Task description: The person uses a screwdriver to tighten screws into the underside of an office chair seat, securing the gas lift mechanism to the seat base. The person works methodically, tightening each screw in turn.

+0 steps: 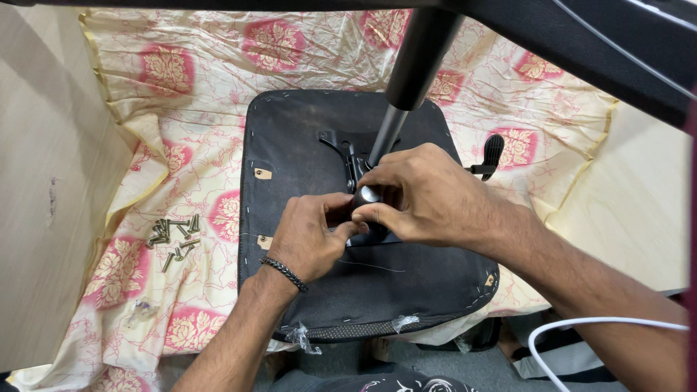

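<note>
A black office chair seat (305,138) lies upside down on a cloth, its metal mechanism plate (341,149) facing up. A black gas-lift cylinder (410,72) rises from the plate toward the top of the view. My left hand (312,236), with a dark bracelet at the wrist, rests on the seat with its fingers curled against the plate's near edge. My right hand (417,196) pinches a small black round knob (367,194) just above the left hand's fingers. Both hands cover the near part of the mechanism.
Several loose screws (174,238) lie in a pile on the cream cloth with red flower patches (181,87), left of the seat. A black lever handle (492,154) sticks out at the seat's right. Light wooden boards (43,181) flank the cloth. A white cable (581,327) crosses bottom right.
</note>
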